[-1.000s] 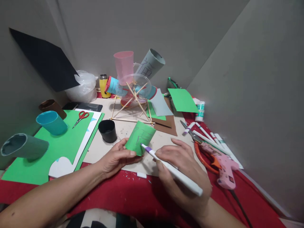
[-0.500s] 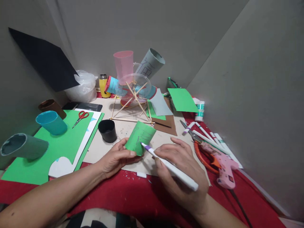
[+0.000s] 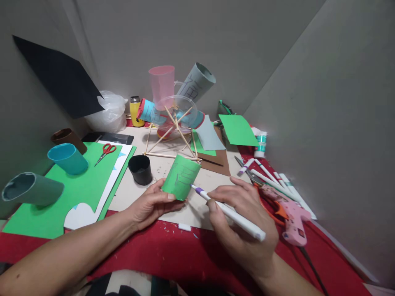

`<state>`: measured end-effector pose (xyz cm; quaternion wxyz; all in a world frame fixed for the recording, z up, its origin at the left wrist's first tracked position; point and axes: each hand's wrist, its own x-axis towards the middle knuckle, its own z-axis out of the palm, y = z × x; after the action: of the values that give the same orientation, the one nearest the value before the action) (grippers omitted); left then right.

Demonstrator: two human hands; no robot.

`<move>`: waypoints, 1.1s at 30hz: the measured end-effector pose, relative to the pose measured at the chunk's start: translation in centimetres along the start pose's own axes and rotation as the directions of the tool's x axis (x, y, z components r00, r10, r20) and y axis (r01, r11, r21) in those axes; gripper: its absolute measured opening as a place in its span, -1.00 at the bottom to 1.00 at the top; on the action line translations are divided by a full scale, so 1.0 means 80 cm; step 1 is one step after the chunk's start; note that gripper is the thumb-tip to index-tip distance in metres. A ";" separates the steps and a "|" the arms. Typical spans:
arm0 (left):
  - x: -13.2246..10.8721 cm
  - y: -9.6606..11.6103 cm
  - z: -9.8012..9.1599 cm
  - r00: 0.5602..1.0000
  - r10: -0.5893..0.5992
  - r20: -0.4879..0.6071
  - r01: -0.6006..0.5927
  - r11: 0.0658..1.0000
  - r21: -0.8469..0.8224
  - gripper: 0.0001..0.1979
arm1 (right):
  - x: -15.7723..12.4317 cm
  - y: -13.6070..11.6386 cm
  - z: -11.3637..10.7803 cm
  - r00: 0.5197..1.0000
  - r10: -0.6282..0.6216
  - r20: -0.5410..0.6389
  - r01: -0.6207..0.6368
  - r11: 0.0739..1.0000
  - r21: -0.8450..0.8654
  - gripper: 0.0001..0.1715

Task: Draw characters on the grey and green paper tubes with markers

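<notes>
My left hand (image 3: 153,204) is closed on the lower left side of a green paper cup (image 3: 182,177), which tilts over the pale board. Dark purple written strokes mark the cup's face. In my right hand (image 3: 243,222) is a white marker pen (image 3: 228,211) with a purple collar; its tip is at the cup's lower right edge, and I cannot tell whether it touches. A black paper cup (image 3: 140,169) stands just left of the green one. Behind them is a wheel model on a wooden stick frame (image 3: 170,155), bearing a pink cup (image 3: 162,86) and a grey cup (image 3: 197,84).
Grey (image 3: 33,191), blue (image 3: 68,159) and brown (image 3: 69,142) cups and small scissors (image 3: 105,152) rest on green sheets at left. A pink glue gun (image 3: 296,226), orange-handled tool (image 3: 277,213), several markers (image 3: 267,170) and a glue stick (image 3: 261,144) lie right. Grey walls enclose the table.
The marker and my right hand have shifted right, from the middle of the green cup's face to its right edge. The cup has turned slightly, showing more of its writing.
</notes>
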<state>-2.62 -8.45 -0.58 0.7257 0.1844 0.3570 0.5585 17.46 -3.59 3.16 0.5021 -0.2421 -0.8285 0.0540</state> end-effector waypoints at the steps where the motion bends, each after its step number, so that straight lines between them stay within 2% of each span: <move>1: 0.000 0.000 0.000 1.000 0.001 -0.003 -0.001 1.000 -0.003 -0.46 | 0.000 0.000 0.000 1.000 -0.001 -0.004 0.001 1.000 -0.001 -0.83; 9: 0.001 -0.001 0.001 1.000 0.002 0.021 -0.002 1.000 0.007 -0.49 | -0.001 -0.002 -0.002 0.996 -0.077 0.049 0.077 0.997 0.017 -0.74; 23: 0.001 0.002 0.005 1.000 0.009 0.011 -0.009 1.000 -0.005 -0.49 | 0.005 -0.008 -0.004 0.990 -0.106 0.097 0.102 0.994 0.037 -0.79; 33: 0.001 -0.003 0.004 1.000 0.014 0.006 -0.014 0.997 0.070 -0.47 | 0.006 -0.010 -0.001 0.986 -0.130 0.101 0.118 0.987 0.112 -0.75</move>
<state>-2.25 -8.38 -0.54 0.7157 0.2137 0.3731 0.5503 17.04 -4.08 3.85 0.4711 -0.1599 -0.8638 0.0794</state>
